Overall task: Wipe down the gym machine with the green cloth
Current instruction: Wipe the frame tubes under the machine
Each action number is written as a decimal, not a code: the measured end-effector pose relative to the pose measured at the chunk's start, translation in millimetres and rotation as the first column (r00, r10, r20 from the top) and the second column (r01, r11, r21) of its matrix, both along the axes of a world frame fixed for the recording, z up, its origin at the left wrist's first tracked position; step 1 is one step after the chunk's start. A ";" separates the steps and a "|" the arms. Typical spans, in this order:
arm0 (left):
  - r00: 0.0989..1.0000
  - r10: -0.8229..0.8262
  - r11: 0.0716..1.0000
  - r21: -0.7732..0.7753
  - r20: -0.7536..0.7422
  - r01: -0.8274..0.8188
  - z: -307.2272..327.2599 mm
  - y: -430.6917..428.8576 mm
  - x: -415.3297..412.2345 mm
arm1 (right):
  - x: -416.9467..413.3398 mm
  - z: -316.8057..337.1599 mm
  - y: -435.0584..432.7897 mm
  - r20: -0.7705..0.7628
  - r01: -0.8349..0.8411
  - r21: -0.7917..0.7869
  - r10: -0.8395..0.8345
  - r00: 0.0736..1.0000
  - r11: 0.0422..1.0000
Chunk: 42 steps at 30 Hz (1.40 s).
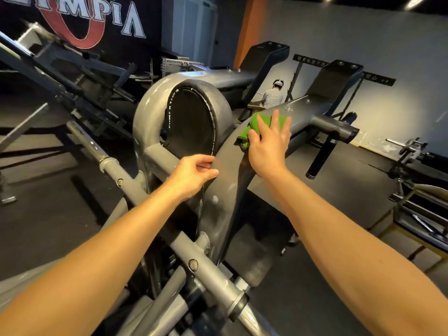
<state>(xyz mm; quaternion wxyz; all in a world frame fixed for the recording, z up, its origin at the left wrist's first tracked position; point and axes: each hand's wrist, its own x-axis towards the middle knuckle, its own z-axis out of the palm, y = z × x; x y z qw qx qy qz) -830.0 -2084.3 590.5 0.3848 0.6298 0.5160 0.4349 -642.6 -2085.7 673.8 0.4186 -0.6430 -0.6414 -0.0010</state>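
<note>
Our right hand (pixel 268 146) lies flat, fingers spread and straight, pressing the green cloth (pixel 266 122) onto the curved grey arm of the gym machine (pixel 225 166). Our left hand (pixel 194 173) curls fingers and thumb round that arm's near edge, just below the round black pad (pixel 191 122). On the dark wall behind, white lettering (pixel 106 15) reads "MPIA" over a red ring; the frame cuts off its start.

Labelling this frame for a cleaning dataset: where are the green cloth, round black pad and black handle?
green cloth (pixel 243 137), head view, its lower-left fold.
round black pad (pixel 191 122), head view, centre of its face.
black handle (pixel 321 157), head view, middle of its shaft.
</note>
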 end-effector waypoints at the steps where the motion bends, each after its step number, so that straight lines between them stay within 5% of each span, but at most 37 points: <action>1: 1.000 0.003 1.000 -0.001 -0.002 -0.003 -0.4 -0.2 -0.1 | -1.5 -1.3 1.9 0.016 0.017 0.024 -0.018 1.000 1.000; 8: 0.999 0.010 1.000 0.018 0.045 -0.011 -9.4 4.0 -0.5 | -29.3 -86.5 -40.1 0.003 -0.084 0.254 0.086 0.996 0.964; 16: 0.997 0.024 0.999 0.025 0.078 -0.026 -18.4 6.6 -0.3 | -54.7 -195.6 -97.5 0.016 -0.139 0.059 0.138 0.990 0.989; 24: 0.998 0.022 0.999 0.044 0.066 -0.025 -15.0 3.5 -2.8 | -38.2 -119.1 -59.5 0.010 -0.139 0.154 0.139 0.990 0.978; 28: 0.999 0.024 1.000 0.009 0.024 -0.024 -10.0 -3.1 -4.3 | -15.8 -38.6 -12.5 -0.029 -0.005 0.142 0.009 1.000 0.990; 32: 0.999 0.036 0.999 -0.017 0.016 -0.036 -8.7 -6.4 -3.8 | -1.3 -19.4 3.8 0.096 0.023 0.147 -0.037 0.995 0.989; 38: 0.989 0.075 0.994 0.067 0.126 -0.084 -23.4 -7.9 0.2 | -15.0 -92.7 -41.7 0.306 -0.198 0.285 0.107 0.946 0.938; 42: 0.986 0.108 0.991 0.059 0.126 -0.116 -48.6 -27.7 -9.0 | -23.1 -165.4 -81.4 0.539 -0.330 0.110 0.222 0.813 0.938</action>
